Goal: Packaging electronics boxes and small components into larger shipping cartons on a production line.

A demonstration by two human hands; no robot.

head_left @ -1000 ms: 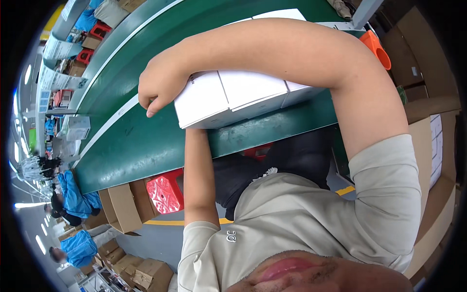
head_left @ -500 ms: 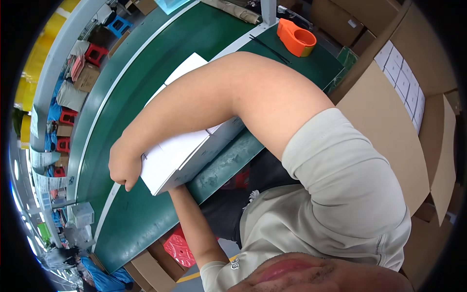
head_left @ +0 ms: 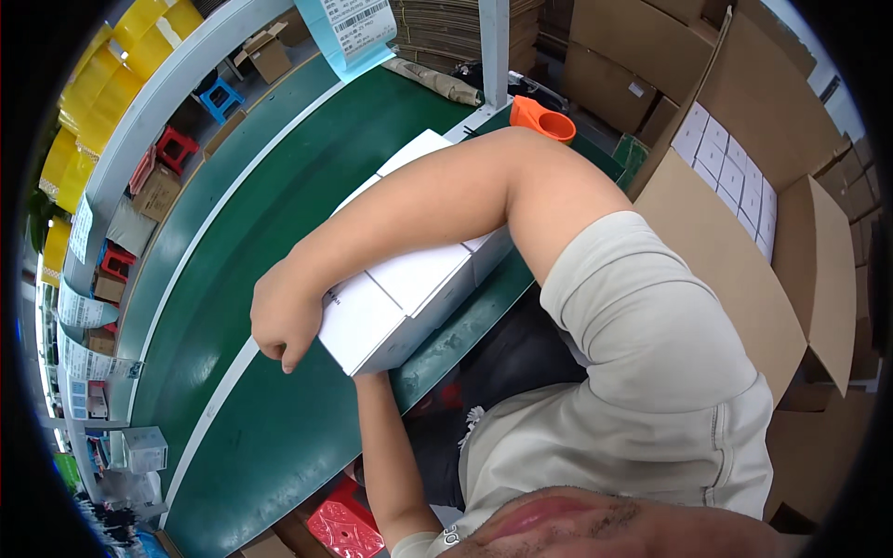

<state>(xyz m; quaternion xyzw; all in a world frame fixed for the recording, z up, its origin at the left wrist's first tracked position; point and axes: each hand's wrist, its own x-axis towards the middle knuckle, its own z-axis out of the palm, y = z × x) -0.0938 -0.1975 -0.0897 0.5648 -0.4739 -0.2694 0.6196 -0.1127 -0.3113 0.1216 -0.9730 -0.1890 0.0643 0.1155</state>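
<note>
A row of white boxes (head_left: 386,293) lies side by side on the green work table, close to its near edge. My right forearm stretches across the top of the row. At the row's left end, my right hand (head_left: 286,316) is closed, its fingers curled down beside the end box; the inside of the grip is hidden. My left hand (head_left: 374,379) reaches up from below to the near lower corner of the same end box. Its fingers are out of sight behind and under the boxes.
An orange tape dispenser (head_left: 542,121) stands at the table's far right. To the right, an open carton (head_left: 735,251) holds several white boxes in rows. A grey post (head_left: 495,51) rises at the back; a red stool (head_left: 344,523) is below the near edge.
The view has shifted, so the table and carton sit differently in it. My arms and the white boxes appear farther right, with my right arm still over the row.
</note>
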